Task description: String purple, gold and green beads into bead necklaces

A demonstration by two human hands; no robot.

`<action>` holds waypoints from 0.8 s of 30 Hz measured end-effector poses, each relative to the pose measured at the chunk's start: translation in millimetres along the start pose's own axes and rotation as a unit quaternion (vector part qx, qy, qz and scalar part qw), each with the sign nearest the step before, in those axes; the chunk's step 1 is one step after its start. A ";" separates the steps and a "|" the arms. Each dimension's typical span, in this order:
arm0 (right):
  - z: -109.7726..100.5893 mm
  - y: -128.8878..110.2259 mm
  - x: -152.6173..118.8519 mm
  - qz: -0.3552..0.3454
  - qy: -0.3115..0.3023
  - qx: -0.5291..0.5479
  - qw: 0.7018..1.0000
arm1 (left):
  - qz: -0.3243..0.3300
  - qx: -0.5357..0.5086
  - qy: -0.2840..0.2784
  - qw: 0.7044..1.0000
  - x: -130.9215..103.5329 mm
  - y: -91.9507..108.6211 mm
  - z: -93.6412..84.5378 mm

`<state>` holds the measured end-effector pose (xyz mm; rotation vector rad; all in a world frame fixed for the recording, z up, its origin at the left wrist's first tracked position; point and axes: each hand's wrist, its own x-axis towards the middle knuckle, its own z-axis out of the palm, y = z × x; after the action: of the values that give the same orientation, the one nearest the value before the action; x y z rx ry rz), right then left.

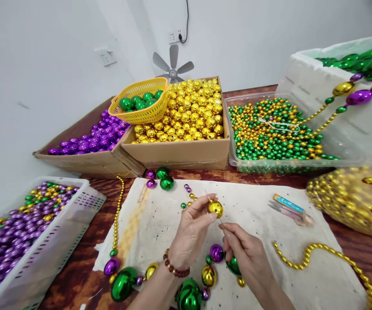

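Over the white cloth (247, 215), my left hand (192, 232) is closed, thumb and fingers pinching a shiny gold ball bead (216, 209). A thin line, string or needle, pokes out above the bead. Below the bead, my right hand (245, 254) pinches the string (220, 221). Near and partly under that hand lie strung beads: a purple ball (216, 253), a gold ball (208, 275) and a green bead (233, 266) half hidden by the fingers. A large green bead (189, 294) sits by my left forearm, and another green bead (124, 284) lies farther left.
Behind the cloth stand cardboard boxes of purple balls (98, 137) and gold balls (192, 114), with a yellow basket (140, 117) on top. A clear bin (234, 161) and white crate (85, 193) hold small beads. Scissors (284, 209) and a box cutter (288, 202) lie right.
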<state>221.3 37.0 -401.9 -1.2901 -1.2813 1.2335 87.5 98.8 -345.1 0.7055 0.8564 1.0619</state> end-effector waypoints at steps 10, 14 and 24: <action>-36.5 11.9 -4.1 0.053 0.023 0.034 0.998 | 0.063 0.320 0.014 0.945 15.6 13.7 -54.0; -38.5 9.6 -1.0 0.066 0.046 0.033 0.996 | 0.162 0.497 0.105 0.846 63.2 32.0 -101.5; -33.2 26.0 -4.2 0.050 0.046 0.057 0.996 | 0.144 0.639 0.039 0.755 96.4 19.2 -112.4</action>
<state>256.8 33.1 -424.7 -1.3262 -1.0763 1.2826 4.9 205.5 -409.1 2.0018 1.5797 0.6276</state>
